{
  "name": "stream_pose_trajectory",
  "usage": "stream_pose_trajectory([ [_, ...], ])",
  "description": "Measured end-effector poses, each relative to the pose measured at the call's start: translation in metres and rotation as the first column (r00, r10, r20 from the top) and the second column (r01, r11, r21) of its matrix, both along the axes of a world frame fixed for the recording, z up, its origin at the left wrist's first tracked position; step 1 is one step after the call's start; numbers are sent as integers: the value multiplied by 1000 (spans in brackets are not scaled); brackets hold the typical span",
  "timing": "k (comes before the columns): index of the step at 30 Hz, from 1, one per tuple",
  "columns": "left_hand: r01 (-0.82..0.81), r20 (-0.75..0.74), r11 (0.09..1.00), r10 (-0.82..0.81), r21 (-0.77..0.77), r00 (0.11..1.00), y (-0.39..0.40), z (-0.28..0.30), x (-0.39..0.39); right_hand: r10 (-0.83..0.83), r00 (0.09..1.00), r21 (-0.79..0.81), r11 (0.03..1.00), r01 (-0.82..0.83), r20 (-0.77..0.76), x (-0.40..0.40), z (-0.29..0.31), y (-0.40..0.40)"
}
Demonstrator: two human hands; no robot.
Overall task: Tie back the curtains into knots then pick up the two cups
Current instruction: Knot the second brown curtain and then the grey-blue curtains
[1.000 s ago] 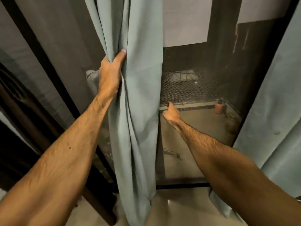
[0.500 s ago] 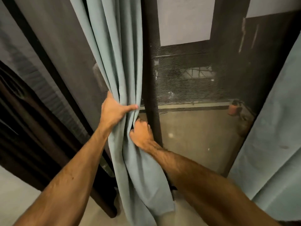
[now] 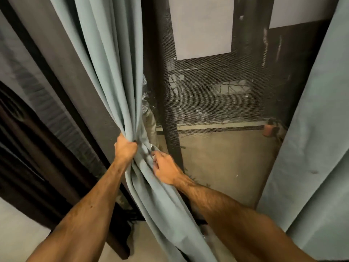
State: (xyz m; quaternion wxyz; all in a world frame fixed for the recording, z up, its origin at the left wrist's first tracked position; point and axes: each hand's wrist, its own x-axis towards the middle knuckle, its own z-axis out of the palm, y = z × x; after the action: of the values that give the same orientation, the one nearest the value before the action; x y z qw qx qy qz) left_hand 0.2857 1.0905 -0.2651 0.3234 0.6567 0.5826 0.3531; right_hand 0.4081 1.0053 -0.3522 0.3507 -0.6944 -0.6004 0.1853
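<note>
A pale blue-grey left curtain (image 3: 105,69) hangs in front of a dark mesh door, gathered into a narrow bunch at mid height. My left hand (image 3: 125,148) is fisted around that bunch. Just to its right, my right hand (image 3: 166,168) grips the same curtain a little lower, fingers curled into the folds. Below the hands the cloth trails loosely down to the floor. A second pale curtain (image 3: 309,148) hangs untouched along the right edge. No cups are in view.
A dark mesh screen door (image 3: 217,95) with a vertical frame post (image 3: 170,110) stands behind the curtains. Beyond it lie a balcony floor and an orange pot (image 3: 269,129). Dark wooden furniture (image 3: 37,167) fills the left side.
My left hand slid down the curtain from high up and closed into a fist. My right hand came in from the door and took hold of the gathered cloth beside it.
</note>
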Motion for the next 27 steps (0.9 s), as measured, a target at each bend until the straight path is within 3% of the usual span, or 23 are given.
stream_pose_trajectory([
  [6, 206, 31, 978, -206, -8, 978, 4, 1, -11, -234, 965, -191, 959, 209, -117, 54, -32, 1],
  [10, 299, 54, 953, -301, 48, 952, 0, 3, -10, -117, 966, -171, 982, 78, -232, 52, -26, 12],
  [15, 323, 69, 943, -328, 76, 942, 1, 2, -11, -38, 976, -247, 969, -17, -214, 35, -24, 34],
  [18, 319, 72, 944, -325, 87, 943, 11, 0, -14, -72, 982, -221, 975, 32, -175, 31, -25, 35],
  [22, 295, 60, 953, -300, 71, 952, 34, -11, -21, -160, 985, -146, 975, 168, 68, 25, -13, 28],
  [27, 251, 124, 963, -262, 93, 957, 54, -23, -14, -131, 979, -75, 987, 144, 158, 1, 38, 17],
])
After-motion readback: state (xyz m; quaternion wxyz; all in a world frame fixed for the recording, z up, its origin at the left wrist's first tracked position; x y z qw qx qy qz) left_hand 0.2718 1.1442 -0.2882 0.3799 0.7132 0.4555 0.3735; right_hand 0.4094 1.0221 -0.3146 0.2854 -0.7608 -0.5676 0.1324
